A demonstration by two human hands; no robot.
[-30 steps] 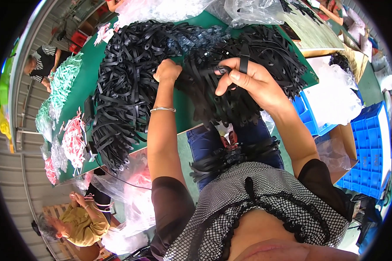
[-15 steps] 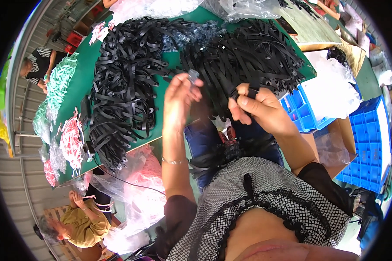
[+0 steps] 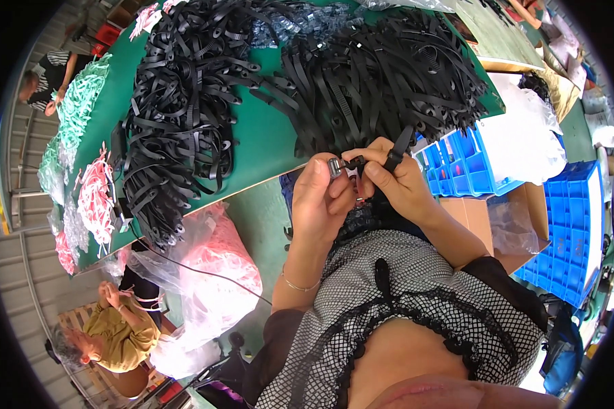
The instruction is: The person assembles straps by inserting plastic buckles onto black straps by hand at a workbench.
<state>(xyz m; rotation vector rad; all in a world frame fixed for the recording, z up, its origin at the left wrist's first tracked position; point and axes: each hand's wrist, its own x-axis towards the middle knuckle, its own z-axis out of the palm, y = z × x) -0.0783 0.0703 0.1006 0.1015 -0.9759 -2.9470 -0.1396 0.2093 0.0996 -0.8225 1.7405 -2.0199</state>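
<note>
My left hand point(image 3: 318, 202) is closed, pinching a small clear grey plastic clip point(image 3: 335, 168) between thumb and fingers. My right hand point(image 3: 404, 185) grips a black strap point(image 3: 398, 151) whose short dark end points at the clip. Both hands meet just off the near edge of the green table point(image 3: 259, 153); whether clip and strap end touch or are joined, I cannot tell. Beyond my hands lies a broad heap of black straps point(image 3: 382, 75), with a second strap heap point(image 3: 177, 116) to its left. Small clear grey clips point(image 3: 300, 26) are piled at the back between them.
Pink straps point(image 3: 95, 198) and mint green straps point(image 3: 82, 99) lie along the table's left side. A plastic bag of pink pieces point(image 3: 218, 262) is below. Blue crates point(image 3: 457, 163) and a cardboard box point(image 3: 471, 217) stand right. Two other people work at the left.
My left hand has come down and right with the clip, to meet my right hand. The strap now stands up from my right hand. The whole view has shifted slightly.
</note>
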